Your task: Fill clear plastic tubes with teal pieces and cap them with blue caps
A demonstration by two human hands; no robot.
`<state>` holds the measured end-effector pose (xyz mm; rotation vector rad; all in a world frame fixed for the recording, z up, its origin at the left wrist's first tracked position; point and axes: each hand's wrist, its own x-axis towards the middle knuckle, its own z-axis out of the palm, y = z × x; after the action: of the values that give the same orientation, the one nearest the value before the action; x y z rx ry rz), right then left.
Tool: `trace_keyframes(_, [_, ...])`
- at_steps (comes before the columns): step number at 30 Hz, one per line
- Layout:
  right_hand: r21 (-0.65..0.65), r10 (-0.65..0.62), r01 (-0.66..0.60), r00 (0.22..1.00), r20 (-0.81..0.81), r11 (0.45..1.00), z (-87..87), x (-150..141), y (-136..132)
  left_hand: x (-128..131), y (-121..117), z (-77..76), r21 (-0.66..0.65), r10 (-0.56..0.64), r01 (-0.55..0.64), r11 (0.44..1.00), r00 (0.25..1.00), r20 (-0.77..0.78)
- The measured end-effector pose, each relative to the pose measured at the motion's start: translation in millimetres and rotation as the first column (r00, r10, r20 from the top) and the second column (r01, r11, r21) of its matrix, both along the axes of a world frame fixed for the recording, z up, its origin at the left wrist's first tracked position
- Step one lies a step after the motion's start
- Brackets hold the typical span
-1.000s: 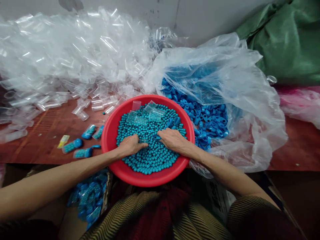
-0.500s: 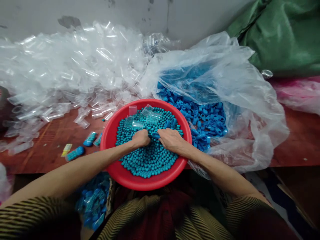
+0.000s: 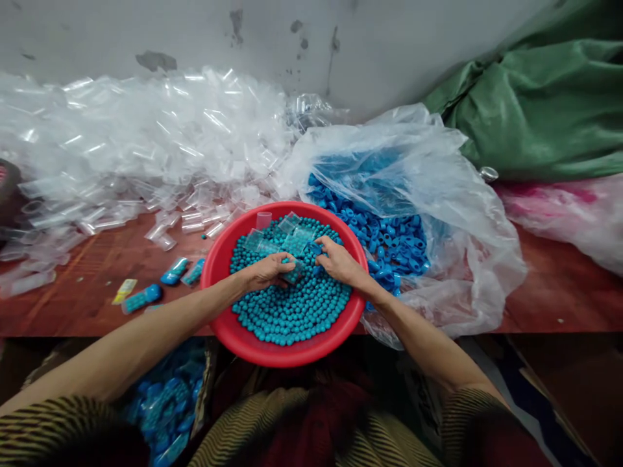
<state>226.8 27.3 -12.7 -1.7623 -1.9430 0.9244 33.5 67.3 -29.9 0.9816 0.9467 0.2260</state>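
A red basin (image 3: 228, 256) in front of me is filled with small teal balls (image 3: 292, 311). Several empty clear tubes (image 3: 285, 235) lie on the balls at the basin's far side. My left hand (image 3: 265, 271) is over the balls, closed round a clear tube filled with teal balls (image 3: 293, 275). My right hand (image 3: 337, 261) is beside it, fingers pinched on a blue cap (image 3: 315, 249) at the tube's end. The two hands almost touch above the middle of the basin.
A large heap of clear tubes (image 3: 146, 149) covers the table's far left. A clear bag of blue caps (image 3: 389, 233) lies right of the basin. Filled capped tubes (image 3: 141, 298) lie on the red-brown table; more fill a box (image 3: 168, 402) below. Green sacking (image 3: 530, 110) is at the far right.
Both hands have risen out of the balls and moved toward the basin's far side. The left now holds a filled tube, and the right has brought a blue cap to it.
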Motion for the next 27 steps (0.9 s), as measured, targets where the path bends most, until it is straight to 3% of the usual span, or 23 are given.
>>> trace_keyframes(3, [0.018,0.077,-0.079,0.995,0.061,0.997,5.6,-4,-5,-6,-7,8.1,-0.025,0.000,0.001,1.000,0.999,0.035])
trace_keyframes(5, [0.007,0.106,-0.107,0.993,0.056,0.994,6.9,-6,-7,-9,-10,10.3,0.002,0.003,-0.003,1.000,0.994,-0.109])
trace_keyframes(8, [0.013,0.101,-0.102,0.994,0.046,0.995,5.3,-6,-7,-8,-10,5.7,0.051,0.033,-0.014,0.999,0.921,-0.387])
trace_keyframes(10, [0.039,0.083,-0.085,0.996,0.041,0.996,3.0,-5,-7,1,-7,-1.4,0.052,0.053,-0.034,0.998,0.893,-0.447])
trace_keyframes(13, [0.105,0.028,-0.025,0.999,-0.030,0.994,-1.2,-3,-4,19,-2,-10.9,0.048,0.084,-0.071,0.996,0.909,-0.408])
trace_keyframes(16, [0.086,-0.040,0.061,0.973,-0.229,0.994,-4.7,1,1,28,1,-11.4,0.026,0.104,-0.101,0.995,0.951,-0.290])
trace_keyframes(22, [-0.090,-0.111,0.076,0.848,-0.518,0.993,-6.0,0,4,1,-2,2.9,-0.047,0.115,-0.117,0.992,0.993,-0.037])
trace_keyframes(27, [-0.071,-0.042,0.001,0.820,-0.571,0.997,-4.3,-8,-3,-12,-10,9.7,-0.062,0.205,-0.199,0.978,0.971,0.125])
